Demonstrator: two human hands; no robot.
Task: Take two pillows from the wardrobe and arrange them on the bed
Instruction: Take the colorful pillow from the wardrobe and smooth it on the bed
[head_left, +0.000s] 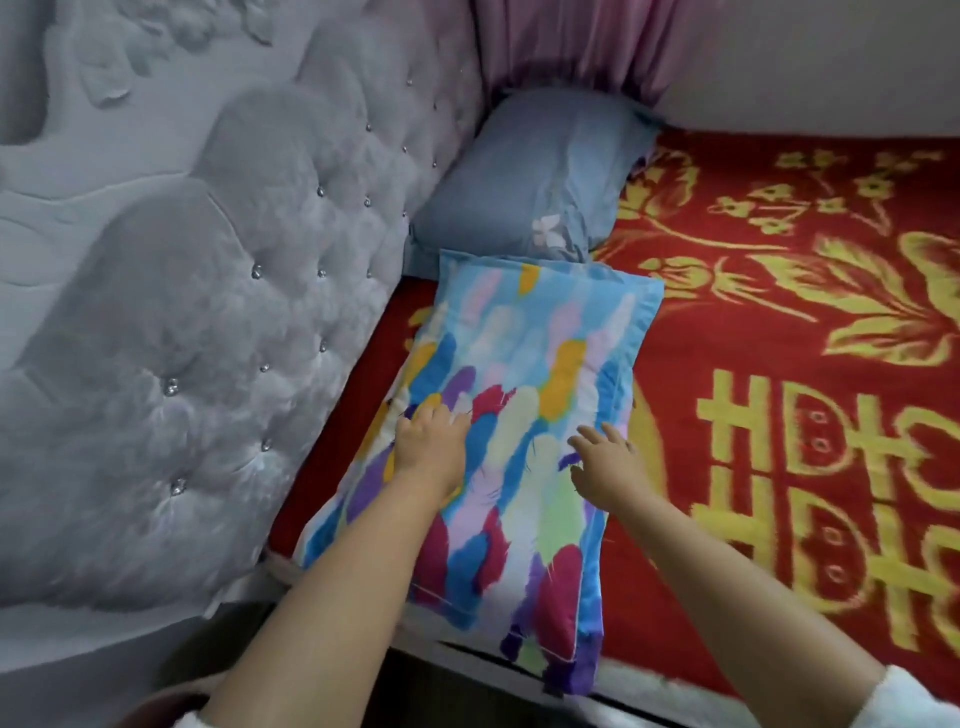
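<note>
A pillow with a bright feather print on blue (524, 374) lies flat on the bed (779, 467), alongside the headboard, its near corner hanging over the bed's edge. My left hand (431, 447) rests palm down on the pillow's middle left. Over the pillow's right edge my right hand (608, 462) is spread, fingers apart, touching or just above the fabric. A plain grey-blue pillow (530, 176) lies beyond it, in the far corner against the headboard.
A red blanket with yellow flowers and characters (810, 322) covers the bed. The tufted grey headboard (218, 291) runs along the left. A pink curtain (571, 41) hangs behind the far pillow, beside a pale wall (831, 62).
</note>
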